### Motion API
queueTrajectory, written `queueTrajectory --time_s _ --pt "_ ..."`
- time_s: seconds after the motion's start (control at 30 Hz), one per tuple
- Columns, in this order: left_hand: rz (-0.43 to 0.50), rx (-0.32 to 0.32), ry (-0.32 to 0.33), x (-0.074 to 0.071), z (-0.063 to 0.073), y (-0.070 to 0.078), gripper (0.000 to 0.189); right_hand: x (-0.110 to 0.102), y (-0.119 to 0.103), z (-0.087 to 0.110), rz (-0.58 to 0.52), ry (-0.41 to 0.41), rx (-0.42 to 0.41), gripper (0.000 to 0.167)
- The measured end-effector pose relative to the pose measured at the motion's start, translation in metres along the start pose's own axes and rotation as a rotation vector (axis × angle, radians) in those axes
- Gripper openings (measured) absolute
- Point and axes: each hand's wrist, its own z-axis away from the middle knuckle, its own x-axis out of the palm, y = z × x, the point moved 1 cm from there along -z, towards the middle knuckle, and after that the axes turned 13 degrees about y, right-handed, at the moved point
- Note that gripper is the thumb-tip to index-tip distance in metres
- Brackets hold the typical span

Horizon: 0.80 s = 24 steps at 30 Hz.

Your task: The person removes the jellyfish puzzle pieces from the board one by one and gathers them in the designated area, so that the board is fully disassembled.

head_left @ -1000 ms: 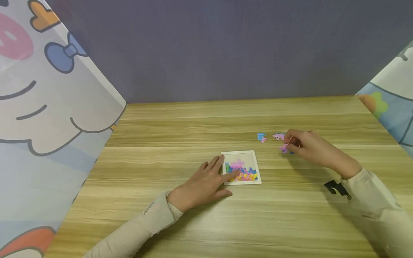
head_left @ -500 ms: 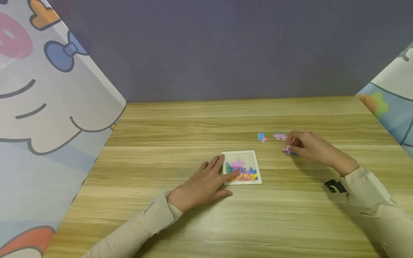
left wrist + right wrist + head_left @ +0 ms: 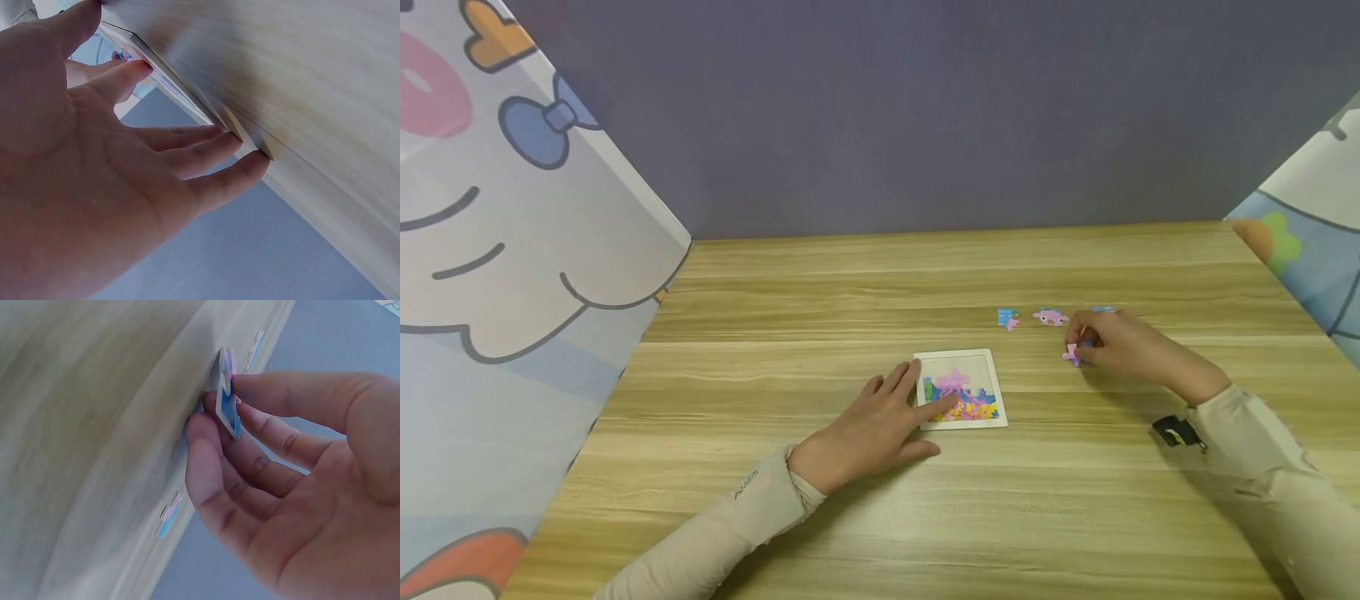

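Note:
A square jigsaw board with a pale frame [image 3: 966, 424] lies on the table, its lower part filled with colourful joined pieces. My left hand [image 3: 868, 433] rests at its left side. The index finger is stretched onto the picture, and other fingertips touch the frame's left edge and the table, as the left wrist view also shows. My right hand [image 3: 1123, 343] pinches a pink and blue jigsaw piece [image 3: 227, 403] between thumb and fingers. This piece is tilted on edge, close to the tabletop.
Beyond the board lie a blue and pink piece [image 3: 1007, 318] and a pink piece with an eye [image 3: 1049, 317]. Another blue piece [image 3: 1102, 308] shows partly behind my right hand. A black strap [image 3: 1176, 432] hangs by the right sleeve. A grey panel [image 3: 925, 117] stands at the table's back.
My right hand has shifted slightly right and nearer with the pinched jigsaw piece. A blue piece behind that hand has come into view. My left hand stays put.

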Motion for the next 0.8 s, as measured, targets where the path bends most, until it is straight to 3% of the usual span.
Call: queueTrajectory --time_s 0.27,0.8 --pt "-0.006 -0.008 -0.005 0.0001 0.0012 0.0002 0.062 -0.0009 -0.0049 0.0000 0.029 -0.043 0.086 0.013" --pt "-0.016 0.001 0.003 0.0006 0.0004 -0.0004 0.062 -0.0006 -0.0033 -0.0016 0.054 -0.045 0.096 0.010"
